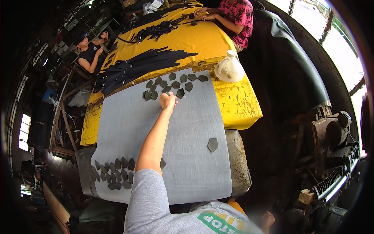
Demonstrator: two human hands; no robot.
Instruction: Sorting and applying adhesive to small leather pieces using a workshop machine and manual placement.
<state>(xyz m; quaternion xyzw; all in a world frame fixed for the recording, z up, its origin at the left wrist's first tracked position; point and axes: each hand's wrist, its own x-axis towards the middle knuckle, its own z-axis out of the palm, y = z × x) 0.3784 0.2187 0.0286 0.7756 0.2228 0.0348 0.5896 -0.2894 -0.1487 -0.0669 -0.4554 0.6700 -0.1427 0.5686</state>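
My left hand [168, 100] reaches out over the grey sheet [187, 128], its fingers pinched together. A dark bit shows at the fingertips, apparently one of the flat five-sided pieces, mostly hidden by the hand. Around it lie several loose dark five-sided pieces [180, 93] at the sheet's far end. Rows of similar pieces [118, 175] cover the near left corner, partly behind my arm. One single piece [212, 144] lies apart on the right side. Low at the right rim is my right hand [267, 219], away from the sheet, dim and with its fingers unclear.
Beyond the sheet, a yellow-covered table [218, 43] carries long black strips [144, 64] and a tangle of black straps [159, 31]. A whitish bottle [230, 69] stands at its near right. Two people work there, one at left [91, 54], one at far right [237, 17].
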